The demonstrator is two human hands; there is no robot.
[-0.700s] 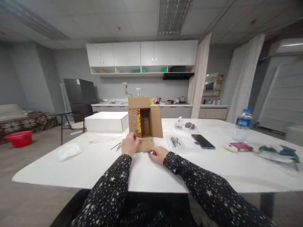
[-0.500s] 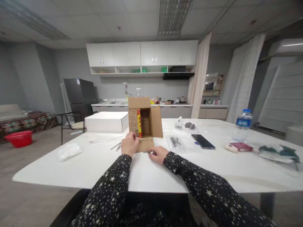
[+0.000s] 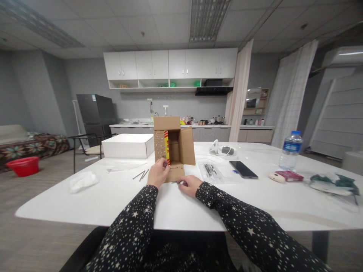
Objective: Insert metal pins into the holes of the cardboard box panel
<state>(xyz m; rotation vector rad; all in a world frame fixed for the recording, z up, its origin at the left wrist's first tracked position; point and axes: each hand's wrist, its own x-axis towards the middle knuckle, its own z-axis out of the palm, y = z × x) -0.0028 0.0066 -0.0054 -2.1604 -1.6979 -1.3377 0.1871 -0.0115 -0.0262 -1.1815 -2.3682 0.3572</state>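
Observation:
A brown cardboard box point(image 3: 173, 143) stands with its opening toward me and its flaps spread. Small shiny pieces dot its left flap point(image 3: 160, 145), next to a yellow and red strip point(image 3: 166, 147). My left hand point(image 3: 159, 173) is at the lower edge of that flap, thumb and fingers pinched together; anything between them is too small to make out. My right hand point(image 3: 190, 186) rests on the table with curled fingers, by the front flap point(image 3: 176, 173). Small metal bits point(image 3: 174, 182) lie at its fingertips; what it grips is hidden. Thin metal rods point(image 3: 144, 175) lie left of my left hand.
A white box point(image 3: 127, 145) stands behind on the left, with crumpled white tissue point(image 3: 82, 182) nearer. To the right are a clear tray of thin tools point(image 3: 211, 170), a phone point(image 3: 243, 169), a water bottle point(image 3: 290, 151) and a dark red pack point(image 3: 289, 175).
My left hand has shifted slightly right and up along the box flap, uncovering more of the metal rods. The right hand and the box look unmoved.

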